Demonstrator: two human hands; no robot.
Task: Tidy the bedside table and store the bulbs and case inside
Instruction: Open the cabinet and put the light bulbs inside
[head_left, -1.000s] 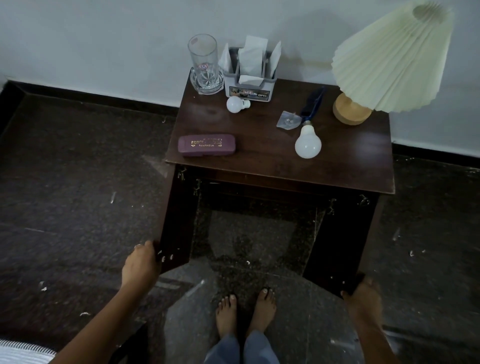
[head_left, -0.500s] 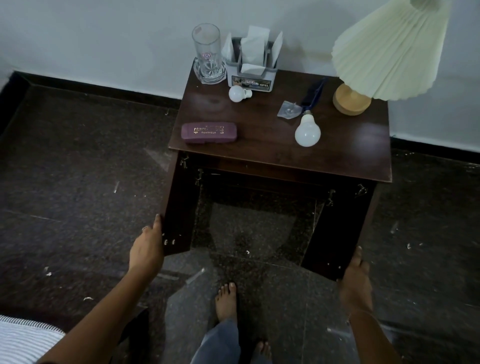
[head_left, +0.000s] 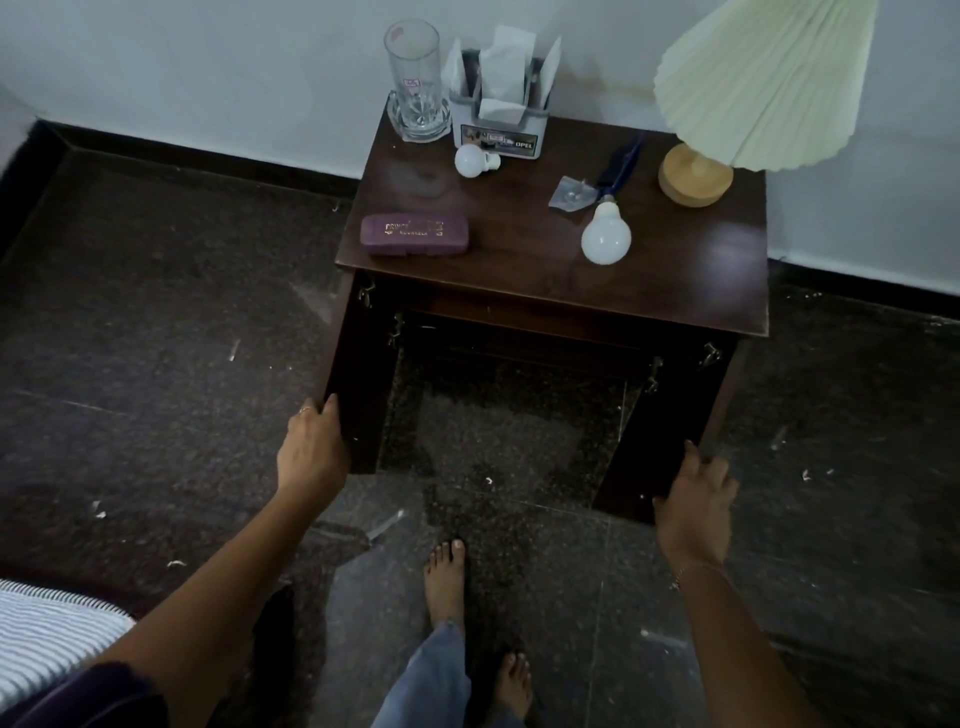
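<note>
— What do we see from our head camera?

— Our left hand (head_left: 311, 447) is curled round the outer edge of the left door (head_left: 358, 374). Our right hand (head_left: 696, 501) holds the right door (head_left: 660, 441) at its edge, thumb in front. Both doors stand swung out from the table (head_left: 519, 280).

— Where are our things?

— On top. The case (head_left: 414, 235) lies near the front left edge. The big bulb (head_left: 605, 236) lies more to the right. The small bulb (head_left: 472, 160) lies at the back, near the glass (head_left: 415, 83).

— Do we have room?

— The gap between the doors is wide. The dark floor (head_left: 156, 312) spreads out on both sides.
</note>
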